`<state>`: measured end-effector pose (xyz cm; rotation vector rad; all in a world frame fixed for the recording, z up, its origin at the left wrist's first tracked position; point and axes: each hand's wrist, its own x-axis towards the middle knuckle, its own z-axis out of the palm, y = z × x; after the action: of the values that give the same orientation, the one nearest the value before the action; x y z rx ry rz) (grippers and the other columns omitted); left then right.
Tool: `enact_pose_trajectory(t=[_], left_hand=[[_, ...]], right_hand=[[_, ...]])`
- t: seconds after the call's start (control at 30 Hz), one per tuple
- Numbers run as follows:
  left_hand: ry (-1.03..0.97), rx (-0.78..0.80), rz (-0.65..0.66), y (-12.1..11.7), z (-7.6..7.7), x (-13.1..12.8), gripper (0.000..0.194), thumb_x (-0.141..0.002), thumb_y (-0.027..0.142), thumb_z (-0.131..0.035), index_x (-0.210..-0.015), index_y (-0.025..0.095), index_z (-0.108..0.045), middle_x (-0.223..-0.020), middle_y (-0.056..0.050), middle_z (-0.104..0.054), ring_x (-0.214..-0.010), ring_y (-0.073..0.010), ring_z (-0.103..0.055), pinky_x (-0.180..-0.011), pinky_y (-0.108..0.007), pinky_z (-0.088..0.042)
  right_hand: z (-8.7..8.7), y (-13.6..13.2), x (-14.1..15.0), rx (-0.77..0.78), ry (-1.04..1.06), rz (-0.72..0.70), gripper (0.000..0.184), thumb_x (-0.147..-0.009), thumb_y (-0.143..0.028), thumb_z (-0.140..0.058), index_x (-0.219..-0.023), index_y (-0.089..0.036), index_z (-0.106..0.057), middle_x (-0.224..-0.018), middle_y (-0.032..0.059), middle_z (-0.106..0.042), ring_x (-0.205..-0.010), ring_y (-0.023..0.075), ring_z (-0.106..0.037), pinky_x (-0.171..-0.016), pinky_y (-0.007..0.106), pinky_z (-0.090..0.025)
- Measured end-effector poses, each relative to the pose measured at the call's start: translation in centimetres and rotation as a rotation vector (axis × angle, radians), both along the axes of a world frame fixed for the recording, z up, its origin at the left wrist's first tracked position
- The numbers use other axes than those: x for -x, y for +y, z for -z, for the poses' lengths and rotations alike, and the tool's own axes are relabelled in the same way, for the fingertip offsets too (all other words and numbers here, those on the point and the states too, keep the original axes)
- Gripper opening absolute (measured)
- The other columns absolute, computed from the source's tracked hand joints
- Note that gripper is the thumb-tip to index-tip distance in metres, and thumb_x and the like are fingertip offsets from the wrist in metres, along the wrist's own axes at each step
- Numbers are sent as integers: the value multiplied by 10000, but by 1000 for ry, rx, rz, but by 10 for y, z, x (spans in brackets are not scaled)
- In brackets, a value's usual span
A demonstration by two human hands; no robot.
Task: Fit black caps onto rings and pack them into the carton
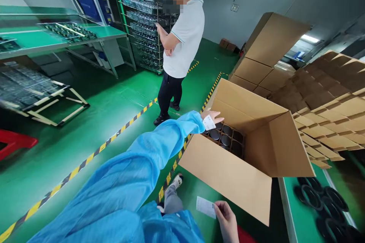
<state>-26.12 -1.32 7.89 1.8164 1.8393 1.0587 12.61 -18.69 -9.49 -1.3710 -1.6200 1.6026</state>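
Note:
My left hand, at the end of a stretched blue sleeve, reaches over an opened cardboard box. Its fingers are spread and grip nothing. A small white label lies against that hand near the cuff; whether it is stuck there I cannot tell. Under the hand, several dark round-topped items stand in the box's divider cells. Down in front of the box, my right hand is closed in a pinch on the edge of a white paper slip with faint print.
A person in a white shirt stands ahead, beside a tray rack. Cardboard boxes are stacked behind the open one, with flattened cartons at right. Black rings lie on a green surface. Yellow-black tape crosses the floor.

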Motion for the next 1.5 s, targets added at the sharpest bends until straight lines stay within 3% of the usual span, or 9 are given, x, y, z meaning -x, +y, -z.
enact_pose_trajectory(t=[0.2,0.4,0.5,0.63,0.8,0.93,1.03,1.3,1.5], left_hand=[[271,-71,118,-12,20,-2,503,-980,512,-477,-1341,178,-580,-1389,-160,-603,-1327,-282,-550,-1254,-590,-85],[71,-330,197,-19,-18,64,418,-1006,455,-456,-1320,222,-604,-1417,-113,-589,-1354,-213,-524,-1170,-415,-411],[76,-204,381,6,-34,114,502,-1007,526,-412,-1409,254,-539,-1471,-90,-543,-1442,-219,-417,-1208,-405,-352],[231,53,599,45,-26,148,735,-960,705,-248,-1504,246,-434,-1588,-112,-378,-1526,-279,-231,-1267,-517,-107],[359,38,873,84,-15,133,773,-937,729,-137,-1465,293,-493,-1549,-63,-454,-1517,-266,-259,-1272,-468,-14],[486,-111,1101,118,-11,119,758,-958,684,-121,-1065,240,-726,-1062,-116,-733,-1103,-254,-611,-1200,-444,-228],[578,-240,1170,138,-5,110,741,-965,672,-129,-786,209,-680,-804,-100,-689,-821,-225,-572,-976,-417,-376],[580,-219,1234,149,1,84,629,-1032,556,-246,-771,174,-672,-846,-79,-712,-916,-231,-538,-975,-461,-260],[599,-49,1281,161,1,56,633,-1021,565,-278,-735,179,-689,-852,-79,-720,-967,-256,-532,-994,-495,-259]], right_hand=[[13,32,38,91,41,41,544,-665,-703,-775,-776,-176,-701,-746,62,-656,-713,212,-580,-652,304,-483],[-13,99,92,136,169,-36,445,-729,-623,-775,-772,-187,-696,-742,44,-620,-742,204,-561,-689,304,-474],[-29,124,116,142,221,24,417,-732,-589,-791,-764,-188,-681,-737,32,-604,-727,185,-534,-665,288,-448],[-42,137,140,199,257,66,425,-715,-582,-805,-762,-181,-671,-732,34,-601,-707,179,-521,-643,289,-433],[-47,121,163,220,230,224,446,-707,-612,-788,-750,-185,-669,-722,41,-600,-699,193,-525,-639,310,-439],[-47,93,197,222,222,406,466,-691,-628,-794,-753,-182,-675,-724,46,-610,-706,198,-542,-647,318,-448],[-47,66,246,227,228,527,476,-680,-626,-806,-757,-174,-680,-725,51,-623,-703,196,-555,-654,317,-459],[-57,18,426,215,328,796,463,-700,-601,-811,-769,-171,-653,-714,26,-617,-678,166,-549,-644,284,-445],[-48,8,489,192,367,845,443,-715,-582,-806,-776,-172,-647,-712,19,-617,-665,159,-542,-627,279,-427]])
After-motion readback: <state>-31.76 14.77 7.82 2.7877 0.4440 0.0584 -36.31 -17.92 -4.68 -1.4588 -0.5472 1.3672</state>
